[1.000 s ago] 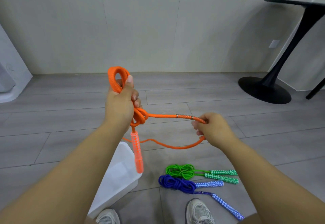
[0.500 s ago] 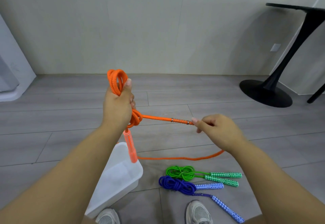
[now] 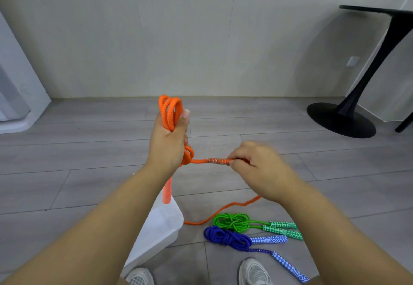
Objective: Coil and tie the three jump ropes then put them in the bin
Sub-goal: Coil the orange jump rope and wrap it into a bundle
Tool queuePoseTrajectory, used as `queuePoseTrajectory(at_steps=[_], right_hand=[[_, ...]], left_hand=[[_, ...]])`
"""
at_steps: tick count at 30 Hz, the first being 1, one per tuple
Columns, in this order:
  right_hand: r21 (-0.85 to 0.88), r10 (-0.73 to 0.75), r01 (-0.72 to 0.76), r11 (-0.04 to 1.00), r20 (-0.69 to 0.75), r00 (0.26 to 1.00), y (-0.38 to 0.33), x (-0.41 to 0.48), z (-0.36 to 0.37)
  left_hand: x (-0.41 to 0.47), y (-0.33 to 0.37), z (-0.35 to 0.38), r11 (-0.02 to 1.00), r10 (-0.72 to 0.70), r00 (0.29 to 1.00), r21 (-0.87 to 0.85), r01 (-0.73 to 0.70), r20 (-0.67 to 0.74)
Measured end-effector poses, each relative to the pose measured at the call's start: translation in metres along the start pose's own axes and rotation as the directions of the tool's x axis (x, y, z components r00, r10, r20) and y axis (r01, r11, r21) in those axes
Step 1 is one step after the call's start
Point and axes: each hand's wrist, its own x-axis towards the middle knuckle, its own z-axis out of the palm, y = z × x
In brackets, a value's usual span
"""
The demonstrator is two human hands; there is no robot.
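My left hand (image 3: 168, 143) grips the coiled orange jump rope (image 3: 170, 110), whose loops stick up above my thumb. A wrap of rope bunches just below that hand, and one orange handle (image 3: 167, 192) hangs down under it. My right hand (image 3: 259, 166) pinches the taut orange strand near its metal ferrule (image 3: 215, 160). The slack tail (image 3: 223, 209) drops to the floor. On the floor by my feet lie the tied green rope (image 3: 232, 221) and the tied blue rope (image 3: 225, 237). The white bin (image 3: 161, 224) stands below my left forearm.
A black pedestal table (image 3: 344, 119) stands at the right against the wall. A white appliance corner (image 3: 20, 105) is at the far left. My two shoes (image 3: 254, 271) show at the bottom edge on the grey plank floor.
My right hand slid left along the strand toward the ferrule, shortening the taut span. The slack loop dropped lower onto the floor. The left hand kept its grip on the coil.
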Motion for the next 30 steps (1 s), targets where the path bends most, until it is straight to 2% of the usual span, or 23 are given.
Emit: queuePoseTrajectory(at_steps=[1, 4, 7, 9, 11, 13, 15, 17, 21, 26, 28, 30], right_hand=[[0.048, 0.008, -0.009, 0.999, 0.028, 1.0, -0.003, 0.001, -0.002], [0.339, 0.067, -0.093, 0.936, 0.088, 0.994, -0.012, 0.001, -0.01], [0.488, 0.078, -0.13, 0.863, 0.126, 0.989, -0.016, 0.003, -0.015], [0.577, 0.07, -0.138, 0.805, 0.138, 0.988, -0.017, 0.007, -0.016], [0.672, 0.042, -0.131, 0.729, 0.147, 0.988, -0.016, 0.011, -0.014], [0.738, 0.025, -0.14, 0.66, 0.165, 0.986, -0.016, 0.015, -0.012], [0.745, 0.043, -0.15, 0.65, 0.162, 0.986, -0.015, 0.017, -0.012], [0.705, 0.081, -0.148, 0.693, 0.128, 0.989, -0.014, 0.018, -0.015], [0.614, 0.115, -0.128, 0.779, 0.061, 0.992, -0.016, 0.016, -0.018], [0.58, 0.172, -0.094, 0.809, -0.08, 0.982, -0.013, 0.016, -0.021], [0.595, 0.222, -0.094, 0.798, -0.146, 0.964, -0.009, 0.017, -0.022], [0.666, 0.234, -0.085, 0.741, -0.138, 0.962, -0.005, 0.018, -0.024]], left_hand=[[-0.001, 0.0, 0.001, 1.0, -0.014, 1.0, 0.008, 0.014, 0.013], [-0.007, 0.0, 0.005, 0.997, -0.05, 0.997, 0.064, 0.046, 0.064], [-0.011, -0.001, 0.009, 0.995, -0.092, 0.979, 0.049, 0.084, 0.183], [-0.014, -0.002, 0.011, 0.989, -0.138, 0.939, 0.096, 0.114, 0.315], [-0.018, -0.004, 0.011, 0.973, -0.146, 0.892, 0.223, 0.052, 0.427], [-0.021, -0.006, 0.013, 0.978, -0.136, 0.84, 0.207, 0.029, 0.525], [-0.022, -0.007, 0.014, 0.987, -0.155, 0.783, 0.13, 0.096, 0.602], [-0.02, -0.004, 0.016, 0.984, -0.179, 0.756, 0.129, 0.126, 0.629], [-0.018, 0.004, 0.018, 0.953, -0.208, 0.762, 0.303, 0.017, 0.614], [-0.015, 0.006, 0.015, 0.936, -0.256, 0.752, 0.35, 0.036, 0.607], [-0.014, 0.005, 0.013, 0.923, -0.275, 0.761, 0.383, 0.039, 0.587], [-0.014, 0.001, 0.011, 0.917, -0.29, 0.783, 0.395, 0.062, 0.55]])
